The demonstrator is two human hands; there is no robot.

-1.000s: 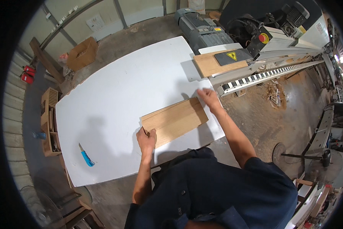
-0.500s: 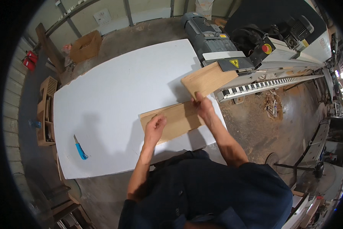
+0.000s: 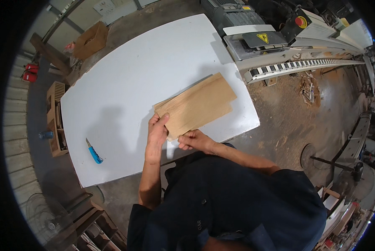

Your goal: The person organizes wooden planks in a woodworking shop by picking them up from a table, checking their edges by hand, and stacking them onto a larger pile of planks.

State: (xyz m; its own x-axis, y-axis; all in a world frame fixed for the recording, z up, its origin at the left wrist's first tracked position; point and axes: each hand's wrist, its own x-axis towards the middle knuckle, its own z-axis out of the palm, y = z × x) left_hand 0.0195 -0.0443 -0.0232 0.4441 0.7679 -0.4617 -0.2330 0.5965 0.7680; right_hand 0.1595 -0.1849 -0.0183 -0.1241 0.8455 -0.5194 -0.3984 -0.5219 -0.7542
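A thin light-brown wooden board [image 3: 204, 102] slants across the white tabletop [image 3: 124, 83], its far end pointing right. My left hand [image 3: 157, 129] is closed on its near left corner, thumb on top. My right hand [image 3: 193, 140] is closed on the near edge at the same end, fingers curled. Another wooden board [image 3: 231, 109] lies beneath it, mostly covered, so only strips of its edges show. Whether the two boards touch along their length I cannot tell. On the left part of the table lies a blue-handled utility knife [image 3: 94, 154], blade out.
Beyond the table's far right corner stands a machine with a grey cover [image 3: 264, 39], a red stop button [image 3: 301, 22] and a ribbed conveyor track [image 3: 304, 66]. A cardboard box [image 3: 91, 39] sits on the floor at far left. A pedestal fan [image 3: 356, 169] stands at right.
My right hand has brought the upper board from beside the machine, leftward and nearer, over the lower board. My left hand now grips its corner. The view has shifted slightly.
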